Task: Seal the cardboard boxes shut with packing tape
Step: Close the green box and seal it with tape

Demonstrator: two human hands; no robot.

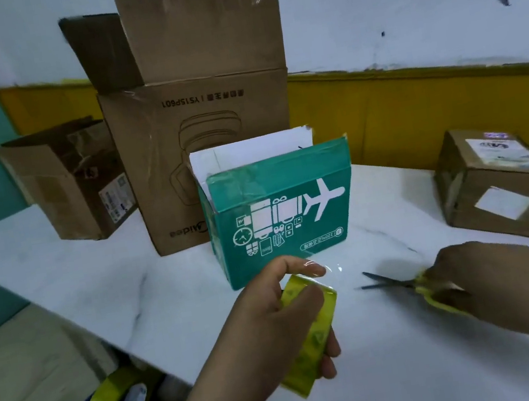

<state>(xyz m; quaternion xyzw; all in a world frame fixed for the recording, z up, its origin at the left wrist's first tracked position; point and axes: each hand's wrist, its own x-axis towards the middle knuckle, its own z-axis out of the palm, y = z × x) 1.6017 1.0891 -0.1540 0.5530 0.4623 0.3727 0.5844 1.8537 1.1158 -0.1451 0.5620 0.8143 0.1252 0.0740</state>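
Head view: the left hand grips the tape roll near the green box, whose flaps stand open, unsealed. The right hand holds the scissors, fingers curled at the handles. The tall box and left box look open too; the right box looks taped. Any pulled strip of tape is too clear to trace.

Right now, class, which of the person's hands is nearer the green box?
Left. The left hand, gripping the tape roll, sits just in front of the green box; the right hand, holding scissors, is farther off toward its right.
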